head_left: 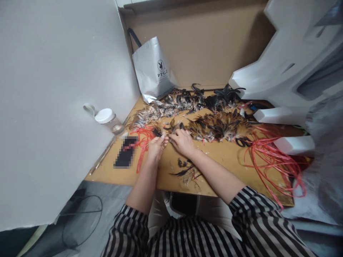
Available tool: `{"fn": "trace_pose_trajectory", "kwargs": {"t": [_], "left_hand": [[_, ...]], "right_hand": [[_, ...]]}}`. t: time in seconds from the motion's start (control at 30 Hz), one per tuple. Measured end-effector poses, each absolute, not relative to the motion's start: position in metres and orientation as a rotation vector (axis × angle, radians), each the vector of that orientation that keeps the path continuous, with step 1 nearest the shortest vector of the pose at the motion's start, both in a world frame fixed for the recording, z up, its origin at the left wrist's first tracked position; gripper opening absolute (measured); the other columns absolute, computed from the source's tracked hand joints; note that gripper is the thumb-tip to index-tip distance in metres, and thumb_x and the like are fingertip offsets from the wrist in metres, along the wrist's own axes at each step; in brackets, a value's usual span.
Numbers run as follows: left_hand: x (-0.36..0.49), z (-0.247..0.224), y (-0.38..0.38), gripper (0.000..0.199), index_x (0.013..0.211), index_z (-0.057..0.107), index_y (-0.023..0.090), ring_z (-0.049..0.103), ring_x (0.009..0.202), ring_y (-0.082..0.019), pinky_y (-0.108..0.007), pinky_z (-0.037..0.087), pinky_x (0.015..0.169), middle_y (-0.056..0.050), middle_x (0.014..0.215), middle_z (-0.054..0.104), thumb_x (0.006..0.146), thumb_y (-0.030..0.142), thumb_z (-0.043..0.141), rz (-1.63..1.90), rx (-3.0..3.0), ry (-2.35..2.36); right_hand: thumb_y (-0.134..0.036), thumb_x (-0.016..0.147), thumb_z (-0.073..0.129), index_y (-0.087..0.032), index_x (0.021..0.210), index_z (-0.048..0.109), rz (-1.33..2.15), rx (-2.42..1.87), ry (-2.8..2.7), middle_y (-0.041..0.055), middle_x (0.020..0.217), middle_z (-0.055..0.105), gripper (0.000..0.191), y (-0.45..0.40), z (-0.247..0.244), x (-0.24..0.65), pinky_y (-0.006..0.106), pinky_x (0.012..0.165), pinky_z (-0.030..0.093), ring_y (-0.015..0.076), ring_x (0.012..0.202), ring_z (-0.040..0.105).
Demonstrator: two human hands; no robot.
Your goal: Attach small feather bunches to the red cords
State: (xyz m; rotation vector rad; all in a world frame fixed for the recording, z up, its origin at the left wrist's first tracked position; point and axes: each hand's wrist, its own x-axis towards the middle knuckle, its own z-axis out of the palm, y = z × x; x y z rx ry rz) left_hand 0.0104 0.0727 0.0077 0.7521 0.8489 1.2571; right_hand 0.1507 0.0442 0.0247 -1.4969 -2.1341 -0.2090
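My left hand (157,146) is closed in a pinch on a small bunch of dark and brown feathers (157,131), which sticks up past the fingertips. Right beside it, my right hand (183,142) has its fingers bent together; what lies between them is too small to make out. Red ribbon strips (143,135) spread over the table just left of my left hand. Behind and to the right of my right hand lies a long row of brown and black feathers (219,125). Loose feathers (189,173) are scattered in front of my right forearm.
A second row of feathers (171,103) runs along the back of the yellow table (219,178). A silver bag (152,71) leans on the back panel. At left stand a white-lidded bottle (107,119) and a dark blurred rectangle (124,157). Red ribbons (276,164) hang at the right edge.
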Motion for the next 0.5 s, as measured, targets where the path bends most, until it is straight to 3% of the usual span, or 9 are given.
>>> {"fn": "trace_pose_trajectory", "kwargs": {"t": [0.23,0.5], "left_hand": [[0.01,0.009,0.072,0.021,0.072,0.061,0.01,0.054,0.052,-0.003,-0.014,0.04,0.05,-0.004,0.07,0.065,0.062,0.026,0.07,1.231,0.779,0.876],[0.01,0.011,0.069,0.019,0.078,0.064,0.01,0.056,0.055,-0.004,-0.013,0.041,0.051,-0.005,0.072,0.066,0.062,0.02,0.07,1.095,0.711,0.739]], "right_hand": [[-0.031,0.086,0.041,-0.02,0.077,0.065,-0.105,-1.419,-2.09,0.0084,0.08,0.056,0.028,0.047,0.022,0.152,0.034,0.076,0.026,0.0196,0.084,0.043],[-0.036,0.065,0.065,-0.017,0.08,0.059,1.07,-1.016,-0.935,0.0039,0.077,0.065,0.024,0.051,0.033,0.162,0.027,0.065,0.044,0.0131,0.067,0.058]]}}
